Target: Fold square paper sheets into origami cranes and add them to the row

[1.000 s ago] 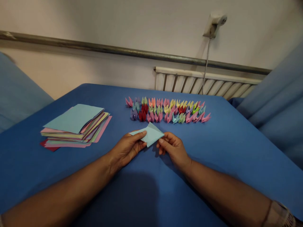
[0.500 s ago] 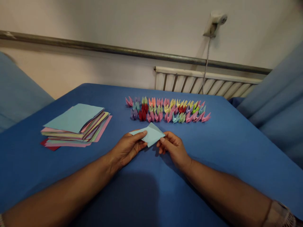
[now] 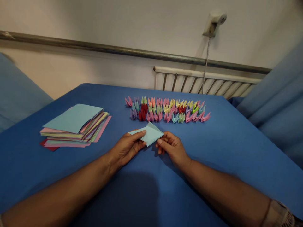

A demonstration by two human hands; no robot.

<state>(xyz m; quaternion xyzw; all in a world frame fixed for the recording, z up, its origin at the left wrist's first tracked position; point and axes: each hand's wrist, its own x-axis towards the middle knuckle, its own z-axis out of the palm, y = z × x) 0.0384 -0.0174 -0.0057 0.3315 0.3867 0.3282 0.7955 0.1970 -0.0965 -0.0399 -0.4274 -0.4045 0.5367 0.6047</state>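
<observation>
A folded light-blue paper (image 3: pixel 150 133) lies on the blue table (image 3: pixel 224 145) between my hands. My left hand (image 3: pixel 126 148) pinches its left edge, with the thumb on top. My right hand (image 3: pixel 171 147) grips its lower right corner with curled fingers. Just beyond the paper stand rows of several small folded paper pieces (image 3: pixel 167 110) in pink, red, yellow, green and purple. A stack of coloured paper sheets (image 3: pixel 75 126), light blue on top, rests to the left of my left hand.
Behind the table run a metal rail (image 3: pixel 94 48) along the wall and a white radiator (image 3: pixel 203 80). A white wall fitting (image 3: pixel 214 22) with a cord hangs above it. Blue curtains (image 3: pixel 279 101) flank the right and left sides.
Both hands and the light-blue paper have barely shifted; the right fingers have adjusted slightly on the paper's corner.
</observation>
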